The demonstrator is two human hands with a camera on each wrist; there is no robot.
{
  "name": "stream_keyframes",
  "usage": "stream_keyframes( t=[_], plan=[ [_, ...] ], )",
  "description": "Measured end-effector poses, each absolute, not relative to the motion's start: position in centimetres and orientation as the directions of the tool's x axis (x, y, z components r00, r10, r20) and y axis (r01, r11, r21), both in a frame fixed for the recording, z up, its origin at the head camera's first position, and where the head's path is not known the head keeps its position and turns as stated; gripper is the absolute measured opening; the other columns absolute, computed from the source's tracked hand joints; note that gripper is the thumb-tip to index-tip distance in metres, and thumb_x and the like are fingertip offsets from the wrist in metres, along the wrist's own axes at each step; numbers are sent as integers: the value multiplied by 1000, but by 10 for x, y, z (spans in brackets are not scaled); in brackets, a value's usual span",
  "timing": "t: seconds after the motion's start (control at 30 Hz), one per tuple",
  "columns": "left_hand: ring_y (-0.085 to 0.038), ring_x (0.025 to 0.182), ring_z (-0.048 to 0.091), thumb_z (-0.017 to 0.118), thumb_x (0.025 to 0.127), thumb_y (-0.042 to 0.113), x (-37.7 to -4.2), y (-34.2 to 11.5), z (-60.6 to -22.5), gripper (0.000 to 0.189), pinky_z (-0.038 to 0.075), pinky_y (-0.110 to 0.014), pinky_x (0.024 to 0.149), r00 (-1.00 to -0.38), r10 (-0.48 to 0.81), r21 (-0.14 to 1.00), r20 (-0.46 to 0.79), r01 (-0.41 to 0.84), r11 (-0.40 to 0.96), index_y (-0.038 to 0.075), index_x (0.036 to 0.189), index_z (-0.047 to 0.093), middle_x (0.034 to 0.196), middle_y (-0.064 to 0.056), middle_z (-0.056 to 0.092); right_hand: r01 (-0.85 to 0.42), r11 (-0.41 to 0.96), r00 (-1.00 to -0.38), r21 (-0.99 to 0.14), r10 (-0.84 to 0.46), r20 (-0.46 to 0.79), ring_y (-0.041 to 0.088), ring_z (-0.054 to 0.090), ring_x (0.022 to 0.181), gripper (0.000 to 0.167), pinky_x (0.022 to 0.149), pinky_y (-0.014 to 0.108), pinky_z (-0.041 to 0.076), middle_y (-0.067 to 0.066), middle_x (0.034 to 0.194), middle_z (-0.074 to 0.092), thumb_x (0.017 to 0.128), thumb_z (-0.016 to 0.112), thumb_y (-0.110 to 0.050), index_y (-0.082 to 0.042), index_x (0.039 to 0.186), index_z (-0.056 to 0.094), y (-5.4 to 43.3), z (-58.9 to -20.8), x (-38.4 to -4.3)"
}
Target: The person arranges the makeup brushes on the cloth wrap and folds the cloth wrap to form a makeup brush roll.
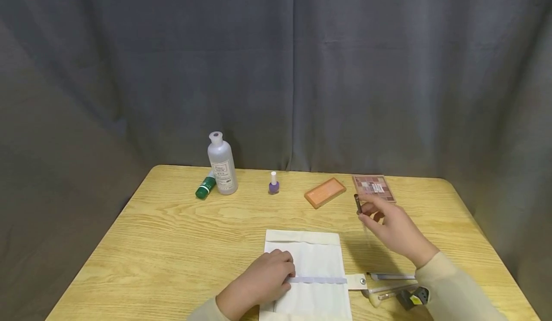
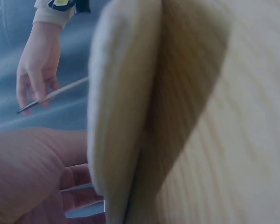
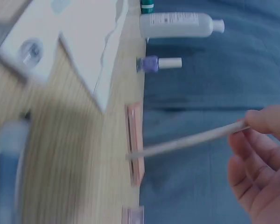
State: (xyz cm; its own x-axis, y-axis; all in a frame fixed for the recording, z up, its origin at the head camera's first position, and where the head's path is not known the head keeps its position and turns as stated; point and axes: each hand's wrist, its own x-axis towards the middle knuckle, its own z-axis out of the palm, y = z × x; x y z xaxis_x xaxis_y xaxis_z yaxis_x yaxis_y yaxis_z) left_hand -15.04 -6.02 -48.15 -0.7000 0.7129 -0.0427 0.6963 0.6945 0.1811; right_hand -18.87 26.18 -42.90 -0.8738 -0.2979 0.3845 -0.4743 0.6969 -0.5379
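A white fabric brush roll (image 1: pixel 315 258) lies spread on the table, with a pale lavender band (image 1: pixel 319 280) across it and a snap tab on its right. My left hand (image 1: pixel 269 275) is over the roll's left part, its bent fingers pinching the cloth at the band's left end. Beige padding hides its fingertips in the left wrist view. My right hand (image 1: pixel 394 227) is raised right of the roll, pinching a slim makeup brush (image 1: pixel 358 203) between thumb and fingers. The brush's dark end points up; its thin pale handle (image 3: pixel 191 140) slants down from the fingers.
More brushes (image 1: pixel 392 287) and a small black item (image 1: pixel 405 300) lie by the right forearm. Along the back are a green tube (image 1: pixel 206 187), a clear bottle (image 1: pixel 223 167), purple nail polish (image 1: pixel 273 187), an orange case (image 1: pixel 325 193) and a palette (image 1: pixel 384 185). A dark curtain (image 1: pixel 276 72) hangs behind.
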Motion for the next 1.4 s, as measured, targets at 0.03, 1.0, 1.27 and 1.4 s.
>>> stream_keyframes(
  t=[0.03,1.0,1.27,1.4],
  plan=[
    [-6,97,56,77,89,26,-150,-60,-481,7,47,-23,79,-700,712,175,-42,697,695,22,95,76,108,12,64,-482,682,-870,-551,-298,392,8,63,83,48,70,28,53,-4,95,70,91,72,0,-4,136,57,258,-429,-191],
    [-1,80,57,80,87,20,-153,-63,-481,5,48,-17,72,-686,727,150,42,723,674,21,88,75,89,13,65,-190,296,-971,-936,-195,135,23,66,88,62,72,24,53,15,100,69,91,71,2,-5,146,46,156,-468,-222],
    [-1,77,57,80,87,19,-154,-64,-482,6,48,-16,72,-677,734,144,56,733,665,19,90,76,88,12,66,-179,356,-965,-917,-244,93,18,66,79,62,69,26,53,9,96,68,90,72,1,-6,147,46,137,-480,-219],
    [-1,77,56,80,87,19,-154,-64,-483,6,48,-18,71,-682,729,147,54,728,670,19,89,75,86,12,64,-165,364,-960,-917,-273,64,18,68,77,62,67,26,53,8,94,66,90,71,0,-3,146,45,133,-484,-216]
  ],
)
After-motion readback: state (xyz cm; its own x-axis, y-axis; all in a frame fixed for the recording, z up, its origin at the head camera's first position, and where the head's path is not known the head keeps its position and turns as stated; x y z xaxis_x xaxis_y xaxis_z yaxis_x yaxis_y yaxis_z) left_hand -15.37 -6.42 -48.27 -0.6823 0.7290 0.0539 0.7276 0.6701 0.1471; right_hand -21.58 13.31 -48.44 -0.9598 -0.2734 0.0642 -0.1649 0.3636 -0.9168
